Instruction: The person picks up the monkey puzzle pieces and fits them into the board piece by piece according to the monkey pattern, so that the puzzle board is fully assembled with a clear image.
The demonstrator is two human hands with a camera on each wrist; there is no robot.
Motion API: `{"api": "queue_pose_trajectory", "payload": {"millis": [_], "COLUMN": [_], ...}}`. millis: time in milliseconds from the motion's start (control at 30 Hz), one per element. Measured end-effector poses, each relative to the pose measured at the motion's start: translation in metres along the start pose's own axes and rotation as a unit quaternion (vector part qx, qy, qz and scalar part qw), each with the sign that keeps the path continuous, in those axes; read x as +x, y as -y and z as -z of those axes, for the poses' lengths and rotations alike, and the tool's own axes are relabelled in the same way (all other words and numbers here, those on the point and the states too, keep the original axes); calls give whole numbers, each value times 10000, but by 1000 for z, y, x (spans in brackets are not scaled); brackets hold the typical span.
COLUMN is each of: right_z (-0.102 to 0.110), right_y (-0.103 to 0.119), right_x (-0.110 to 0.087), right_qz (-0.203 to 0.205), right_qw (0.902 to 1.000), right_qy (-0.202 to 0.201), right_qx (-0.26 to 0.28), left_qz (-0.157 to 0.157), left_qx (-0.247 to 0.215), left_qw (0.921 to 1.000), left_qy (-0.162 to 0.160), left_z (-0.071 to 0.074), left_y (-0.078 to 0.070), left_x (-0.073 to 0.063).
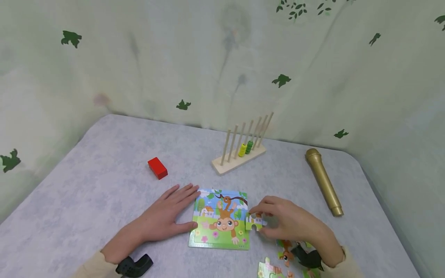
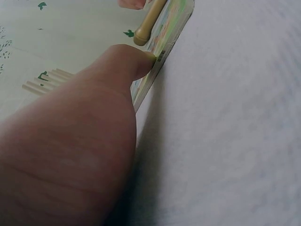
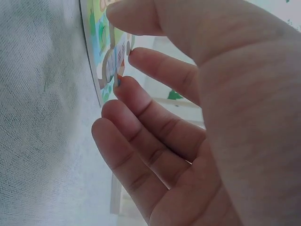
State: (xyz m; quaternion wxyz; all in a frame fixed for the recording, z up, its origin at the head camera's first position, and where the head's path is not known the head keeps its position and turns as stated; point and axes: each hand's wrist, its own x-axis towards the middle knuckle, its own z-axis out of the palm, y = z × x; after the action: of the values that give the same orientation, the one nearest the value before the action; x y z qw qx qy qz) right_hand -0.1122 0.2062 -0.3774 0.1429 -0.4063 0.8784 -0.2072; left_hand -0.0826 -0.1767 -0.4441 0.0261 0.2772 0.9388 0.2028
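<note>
A square jigsaw puzzle board (image 1: 224, 224) with a monkey picture lies flat at the table's front middle. My left hand (image 1: 165, 218) rests on its left side, fingers spread and straight. In the left wrist view the thumb touches the edge of the board (image 2: 165, 52). At the board's right edge, my right hand (image 1: 292, 219) pinches a puzzle piece (image 1: 253, 221) showing a house and fence, between thumb and fingers. The right wrist view shows that piece (image 3: 120, 55) at the fingertips, partly hidden by the thumb; the other fingers are loosely bent.
Loose puzzle pieces (image 1: 267, 269) lie at the front right, partly under the right wrist. Behind the board stands a wooden peg rack (image 1: 236, 164) with yellow and green beads. A red block (image 1: 158, 168) sits back left, a gold microphone-shaped object (image 1: 324, 181) at right.
</note>
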Motion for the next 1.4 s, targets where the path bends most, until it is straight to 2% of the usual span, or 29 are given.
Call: {"api": "queue_pose_trajectory", "payload": {"millis": [300,533,900,1133,1400], "right_z": [0,3,7,6,5], "right_y": [2,3,5,7,13], "right_x": [-4,-1,4,4,11], "right_qz": [-48,73,-89,-81,123], "right_qw": [9998,9994,9985,9981,9974], "right_qy": [-145,-218,-327,-471,-627], "right_qx": [-120,-270,-426,-376,-328], "left_qz": [-54,5,-7,-21,61], "left_qx": [61,116,98,-7,116], "left_qw": [10000,9999,9998,10000,9999], "left_qy": [33,-1,-145,-64,63], "left_z": [-5,-4,0,0,-1], "left_y": [1,1,1,1,-1], "left_x": [2,-1,2,5,1]}}
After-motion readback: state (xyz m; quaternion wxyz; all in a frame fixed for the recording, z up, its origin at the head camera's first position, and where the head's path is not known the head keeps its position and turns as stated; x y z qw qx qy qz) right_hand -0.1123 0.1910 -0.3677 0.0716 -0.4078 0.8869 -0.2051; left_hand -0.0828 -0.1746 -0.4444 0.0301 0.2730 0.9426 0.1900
